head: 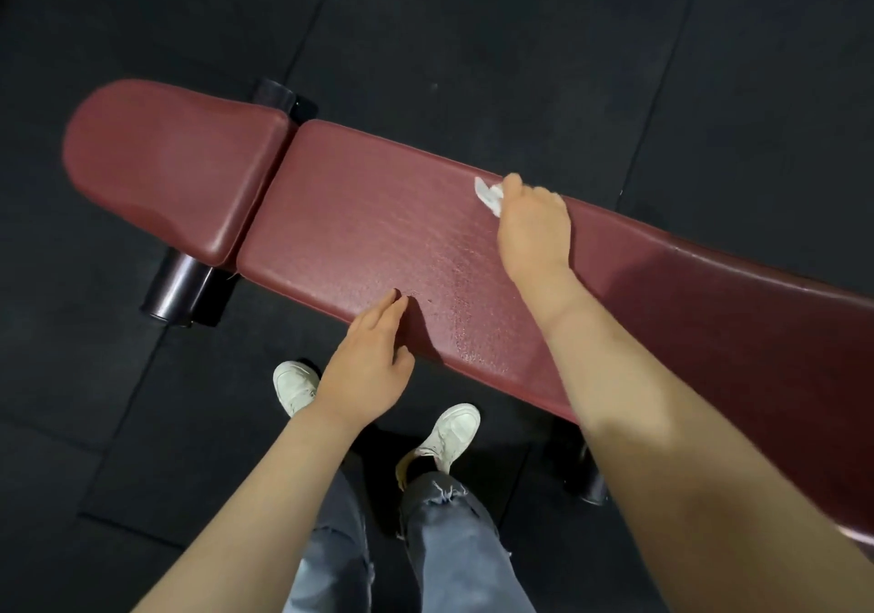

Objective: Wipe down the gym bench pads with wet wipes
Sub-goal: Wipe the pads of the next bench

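Right hand (534, 224) reaches across the long back pad (378, 234), grip curled down on a crumpled white wet wipe (489, 194), pressing it near the pad's far edge. Left hand (366, 366) rests at the near edge, fingers straight and loose, tips touching the pad, holding nothing. Wet sheen shows mid-pad, between the 2 hands. Shorter seat pad (165, 163) sits just left, across a narrow gap. Black rubber floor (473, 45), white sneakers (454, 428) below.

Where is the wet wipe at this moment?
In the head view the wet wipe sits right of centre, under the fingers of the right hand, on the long back pad near its far edge, away from the left hand.
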